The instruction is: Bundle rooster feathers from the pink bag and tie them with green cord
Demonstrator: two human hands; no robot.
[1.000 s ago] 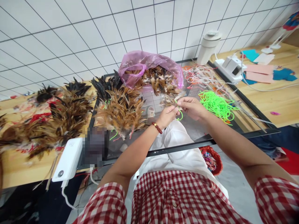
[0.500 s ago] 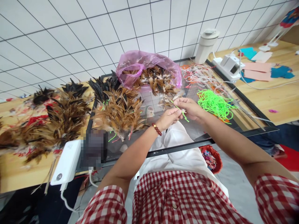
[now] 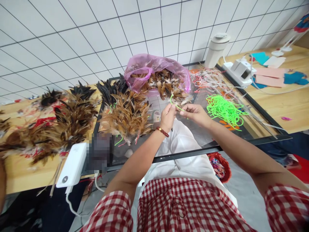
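My left hand (image 3: 168,117), with a bead bracelet at the wrist, pinches a bright green cord (image 3: 178,107). One end of the cord sticks up above the left fingertips. The cord runs across to my right hand (image 3: 196,113), whose thumb and fingers are closed on it. Pale feather tips (image 3: 186,98) show just beyond the right fingers; whether that hand also grips a feather is unclear. A tangled pile of green cords (image 3: 224,109) lies right of my right hand. Left of my hands is a bunch of brown feathers (image 3: 127,117) with cord ends at its base.
Behind my hands sits a pink plastic bag (image 3: 159,61) of feathers. More feathers (image 3: 74,119) cover the left table. A white tumbler (image 3: 217,50) and a power strip (image 3: 241,71) stand at back right. A white power bank (image 3: 72,165) lies at the left edge.
My hands were close together with the cord's end hanging down; they have drawn apart, the left shifting left and up. The cord's end now points upward. The view has shifted slightly.
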